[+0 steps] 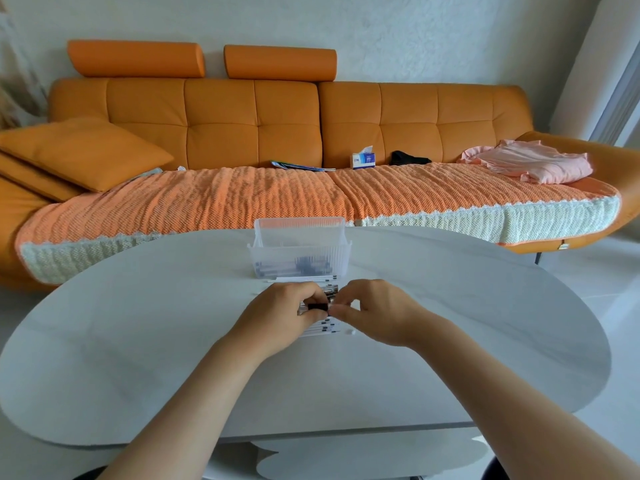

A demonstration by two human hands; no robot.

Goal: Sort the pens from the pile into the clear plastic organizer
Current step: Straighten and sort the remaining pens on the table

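A white oval table [138, 358] fills the foreground, and a clear plastic organizer [299, 251] stands at its far edge. Behind the organizer runs an orange sofa [221, 123] against a pale wall, its seat covered by an orange and cream blanket [207, 199]. On the sofa, a cushion [83, 150] lies far to the organizer's left, a tissue box [363, 159] sits behind it slightly to the right, and a pink cloth [530, 161] lies well to the right.

Several pens already lie in the bottom of the organizer. The pile of pens [320, 329] lies on the table just in front of the organizer, mostly hidden under the hands. The left hand [280, 313] curls its fingers around one pen [317, 306] above the pile, and the right hand [377, 310] pinches the same pen's other end.
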